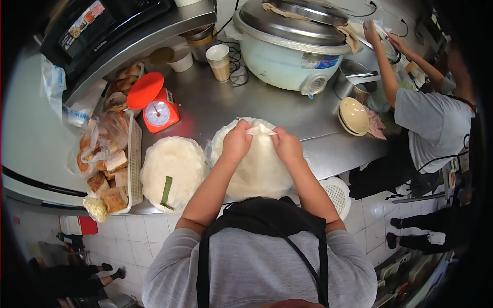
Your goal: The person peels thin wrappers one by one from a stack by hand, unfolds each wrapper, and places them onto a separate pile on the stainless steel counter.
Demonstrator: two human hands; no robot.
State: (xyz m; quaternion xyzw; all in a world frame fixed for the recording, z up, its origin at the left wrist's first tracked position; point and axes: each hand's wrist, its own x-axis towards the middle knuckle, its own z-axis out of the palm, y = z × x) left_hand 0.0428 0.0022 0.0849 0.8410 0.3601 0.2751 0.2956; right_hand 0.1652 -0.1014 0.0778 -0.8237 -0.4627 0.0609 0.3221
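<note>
My left hand [236, 139] and my right hand [287, 145] are both closed, fingers pinching the far edge of a thin, pale, soft sheet [261, 128]. That edge is bunched between them. Under the sheet is a round, whitish stack [251, 177] in clear plastic at the counter's near edge. I cannot tell whether the sheet is the stack's top layer or a separate piece. Left of it lies a second round stack of thin white sheets [172, 167], with a flat green strip [166, 191] on top.
A red dial scale [158, 114] and a basket [134, 159] of bread-like pieces stand left. A paper cup [220, 64], large cooker [292, 61] and beige bowls [354, 115] sit on the steel counter [328, 149]. A co-worker [434, 123] works at right.
</note>
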